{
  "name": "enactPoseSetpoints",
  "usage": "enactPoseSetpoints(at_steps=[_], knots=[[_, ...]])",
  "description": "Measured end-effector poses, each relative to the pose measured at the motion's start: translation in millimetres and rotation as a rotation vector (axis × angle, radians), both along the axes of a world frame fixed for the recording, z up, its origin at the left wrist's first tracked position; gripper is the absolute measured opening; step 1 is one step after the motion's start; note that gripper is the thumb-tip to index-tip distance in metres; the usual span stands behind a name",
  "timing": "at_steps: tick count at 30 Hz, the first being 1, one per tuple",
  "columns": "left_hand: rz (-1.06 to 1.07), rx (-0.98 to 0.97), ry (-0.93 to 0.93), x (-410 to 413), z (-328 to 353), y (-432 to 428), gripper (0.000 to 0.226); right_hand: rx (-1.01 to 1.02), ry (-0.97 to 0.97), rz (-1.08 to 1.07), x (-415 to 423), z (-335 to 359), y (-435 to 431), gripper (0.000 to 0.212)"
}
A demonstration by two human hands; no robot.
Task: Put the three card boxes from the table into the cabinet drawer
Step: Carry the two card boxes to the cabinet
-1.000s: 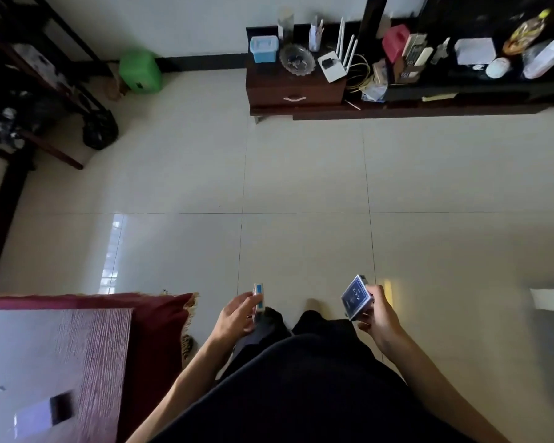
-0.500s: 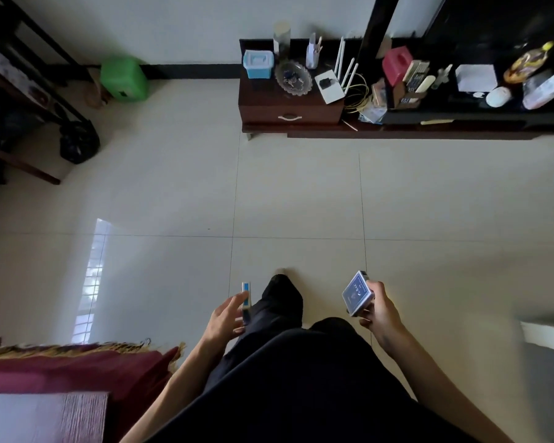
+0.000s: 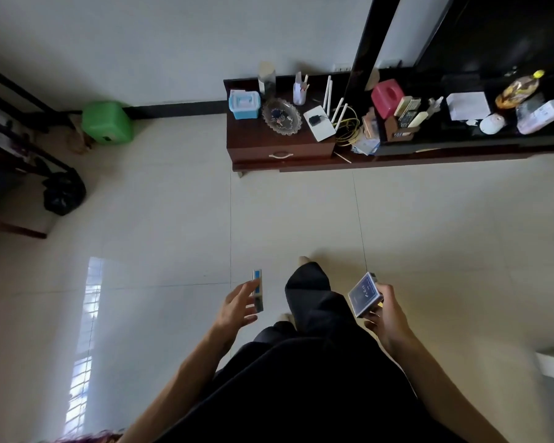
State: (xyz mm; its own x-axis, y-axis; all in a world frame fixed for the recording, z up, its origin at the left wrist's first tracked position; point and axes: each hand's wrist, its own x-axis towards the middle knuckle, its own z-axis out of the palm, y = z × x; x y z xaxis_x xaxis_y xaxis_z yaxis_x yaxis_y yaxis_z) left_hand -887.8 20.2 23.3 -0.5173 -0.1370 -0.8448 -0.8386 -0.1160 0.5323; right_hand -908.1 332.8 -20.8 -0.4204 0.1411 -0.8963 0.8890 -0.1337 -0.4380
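Closer now — the cabinet (image 3: 280, 145) has grown in my view since a second ago, and the table with its red cloth has slid out of frame behind me, only a scrap of fringe left at the bottom edge. I'm mid-stride across the tiles.

Left hand (image 3: 237, 306) pinches one slim box (image 3: 257, 290) edge-on, fingers (image 3: 248, 287) clamped on its flat sides. Right hand (image 3: 386, 318) is wrapped round the blue box (image 3: 363, 294); something shows just behind it, maybe the third box, but I can't tell for sure. None of the boxes is in the drawer yet.

Here's the snag: the drawer (image 3: 280, 154) looks closed, pale handle (image 3: 280, 155) flush on its front, and both my hands are full. Hooking that handle with a loaded hand could let a box slip and hit the floor (image 3: 173, 219). If the right hand really holds two, they could shear apart as I walk. The tiles look glossy too, with window glare on them, so footing matters.

The cabinet surface is crowded: a blue tub (image 3: 244, 104), a glass dish (image 3: 282, 116), a router (image 3: 320, 123) with its aerials and a yellow cable. There's hardly a spot to park a box. A green stool (image 3: 107, 122) sits by the wall, a black bag (image 3: 64, 194) to the left, well off my path.
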Motion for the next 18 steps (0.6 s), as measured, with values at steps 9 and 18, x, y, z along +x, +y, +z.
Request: enactPoseSetpoints(at_steps=[9,18], knots=[[0.093,0.020,-0.010,-141.8,14.4,-2.9,0.032,-0.083,-0.004,0.068,-157.4,0.7,-9.0,0.070],[0.172,0.046,-0.038,-245.4,20.9,-31.0,0.026,-0.115,-0.011,0.097,-285.5,5.5,-45.4,0.068]])
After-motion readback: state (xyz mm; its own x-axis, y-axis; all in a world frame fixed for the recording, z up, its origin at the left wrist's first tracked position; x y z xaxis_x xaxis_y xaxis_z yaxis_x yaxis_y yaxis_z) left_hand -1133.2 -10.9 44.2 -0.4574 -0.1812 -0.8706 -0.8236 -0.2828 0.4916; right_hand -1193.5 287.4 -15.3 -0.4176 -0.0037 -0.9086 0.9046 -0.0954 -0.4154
